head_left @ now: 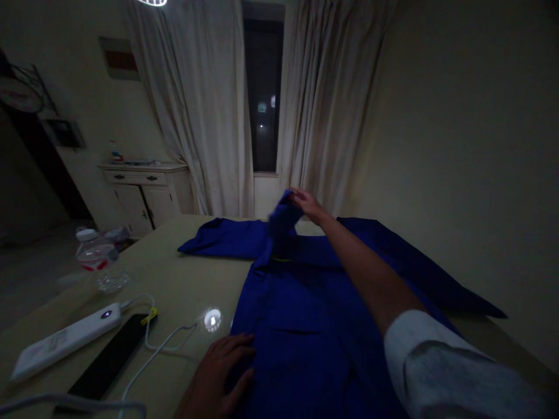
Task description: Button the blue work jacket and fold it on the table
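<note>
A dark blue long-sleeved jacket [301,314] lies spread on the table, one sleeve stretching left and the other right. Its neck end points away from me. My right hand [307,203] reaches across it and pinches a raised fold of the cloth at the collar end, slightly blurred. At the near left edge of the jacket rests my left hand [222,372], its fingers stretched over the cloth edge and the thumb apart. A narrow dark slit, like a pocket opening, shows on the jacket body. My right forearm hides part of the right side.
To the left on the pale table [183,285] are a clear plastic bottle [98,259], a white power bank [65,340], a black phone [107,358] and a white cable [168,346]. Curtains [209,105] hang behind, beside a white cabinet [146,195]. A wall stands at right.
</note>
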A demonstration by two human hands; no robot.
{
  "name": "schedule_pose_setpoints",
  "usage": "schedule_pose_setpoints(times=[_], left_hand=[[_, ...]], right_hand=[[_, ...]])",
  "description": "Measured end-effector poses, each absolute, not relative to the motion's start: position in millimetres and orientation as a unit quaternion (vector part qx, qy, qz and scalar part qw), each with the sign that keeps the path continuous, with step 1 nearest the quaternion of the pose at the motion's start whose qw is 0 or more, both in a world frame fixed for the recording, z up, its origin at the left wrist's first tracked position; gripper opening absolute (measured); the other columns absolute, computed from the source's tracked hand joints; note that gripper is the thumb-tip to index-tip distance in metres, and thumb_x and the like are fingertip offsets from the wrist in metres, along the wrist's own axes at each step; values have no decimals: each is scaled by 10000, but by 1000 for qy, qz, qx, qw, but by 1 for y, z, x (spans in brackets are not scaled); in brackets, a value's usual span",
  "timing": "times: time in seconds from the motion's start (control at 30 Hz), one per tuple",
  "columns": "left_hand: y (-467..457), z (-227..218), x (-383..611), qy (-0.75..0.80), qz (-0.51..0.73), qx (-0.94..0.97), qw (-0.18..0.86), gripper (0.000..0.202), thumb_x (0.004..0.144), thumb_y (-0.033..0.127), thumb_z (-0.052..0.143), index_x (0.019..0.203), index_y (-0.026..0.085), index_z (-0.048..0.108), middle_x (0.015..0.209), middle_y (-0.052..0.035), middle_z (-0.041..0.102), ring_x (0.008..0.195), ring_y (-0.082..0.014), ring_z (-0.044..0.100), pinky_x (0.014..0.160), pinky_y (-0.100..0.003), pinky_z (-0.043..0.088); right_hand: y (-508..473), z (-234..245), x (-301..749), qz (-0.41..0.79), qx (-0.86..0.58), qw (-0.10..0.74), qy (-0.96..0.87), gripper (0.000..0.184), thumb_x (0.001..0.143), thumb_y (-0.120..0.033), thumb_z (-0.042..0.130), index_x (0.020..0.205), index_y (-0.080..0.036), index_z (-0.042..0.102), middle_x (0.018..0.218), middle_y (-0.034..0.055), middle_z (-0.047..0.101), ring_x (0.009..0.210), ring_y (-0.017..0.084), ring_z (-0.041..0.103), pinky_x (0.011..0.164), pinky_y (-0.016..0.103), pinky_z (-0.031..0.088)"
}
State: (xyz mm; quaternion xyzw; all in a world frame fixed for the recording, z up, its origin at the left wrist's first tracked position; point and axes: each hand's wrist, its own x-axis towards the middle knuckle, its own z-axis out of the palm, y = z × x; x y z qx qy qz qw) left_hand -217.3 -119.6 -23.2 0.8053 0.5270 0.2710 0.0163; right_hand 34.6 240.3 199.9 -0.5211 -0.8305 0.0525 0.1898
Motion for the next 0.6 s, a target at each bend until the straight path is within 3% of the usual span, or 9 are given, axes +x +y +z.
schedule_pose_setpoints(times=[0.07,0.13,0.2,0.3,0.37,0.5,0.6], left_hand=[[-120,-28,-220,525,269,807,14,329,955,455,660,1278,411,703,1386,12,704,1246,-254,687,1028,-465,619],[-120,-31,-221,528,266,806,14,328,960,460,653,1283,419,696,1396,21,697,1257,-251,680,1035,-470,615],[-120,-33,-221,534,262,804,15,326,959,473,652,1277,418,696,1397,24,697,1261,-254,677,1035,-477,616],[-120,-32,-220,541,268,797,7,315,957,493,647,1254,407,709,1384,18,705,1245,-265,687,1017,-491,625],[-119,-31,-219,541,269,797,2,302,956,498,646,1235,406,718,1370,19,713,1226,-265,698,1002,-490,634],[-118,-33,-221,527,269,806,-3,301,954,483,651,1241,416,714,1368,31,714,1222,-251,702,998,-460,638],[-116,-41,-225,515,279,810,-14,318,953,465,657,1265,422,702,1384,35,705,1234,-243,696,999,-439,638]], right_hand=[[250,197,9,194,-387,366,-824,467,1094,-397,393,1560,-361,402,1324,38,700,1172,155,693,973,332,557],[251,174,-5,323,-302,456,-772,541,1061,-470,496,1570,-333,376,1173,48,752,1013,175,741,914,361,584],[244,136,-3,332,-348,393,-784,660,971,-507,665,1537,-244,448,1075,80,771,959,219,745,914,399,579],[221,74,20,184,-463,185,-847,786,779,-446,883,1446,-164,578,1283,164,710,1198,299,672,1046,405,506],[205,44,37,133,-497,130,-848,664,761,-347,894,1353,-163,657,1358,186,668,1286,327,619,1086,406,470],[192,32,59,150,-531,209,-808,63,836,-164,753,898,-164,761,1079,154,753,1163,302,675,1030,385,487],[201,62,95,187,-540,346,-744,86,784,-176,776,729,-185,711,821,62,734,907,228,712,890,314,532]])
